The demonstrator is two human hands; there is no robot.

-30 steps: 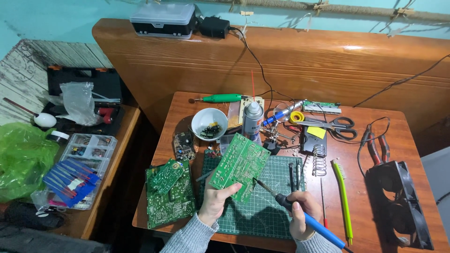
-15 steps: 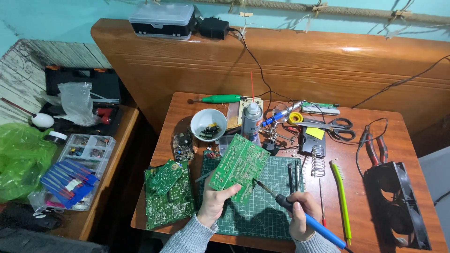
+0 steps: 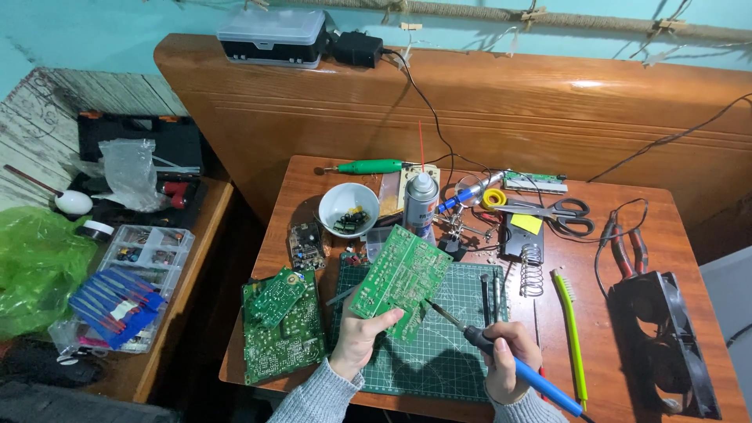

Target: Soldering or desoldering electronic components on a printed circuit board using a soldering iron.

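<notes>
My left hand [image 3: 358,342] grips the lower edge of a green circuit board [image 3: 400,279], holding it tilted up above the green cutting mat [image 3: 439,356]. My right hand [image 3: 505,363] holds a soldering iron [image 3: 501,355] with a blue handle, like a pen. Its metal tip points up and left and sits at the board's lower right edge. Both grey sleeves show at the bottom of the view.
More green boards [image 3: 280,323] lie left of the mat. A white bowl [image 3: 348,208], spray can [image 3: 421,204], scissors [image 3: 560,215], coil stand [image 3: 532,269], green brush [image 3: 571,333], pliers [image 3: 627,249] and black fan [image 3: 666,341] crowd the wooden table [image 3: 627,384]. A parts organiser [image 3: 145,251] lies on the left bench.
</notes>
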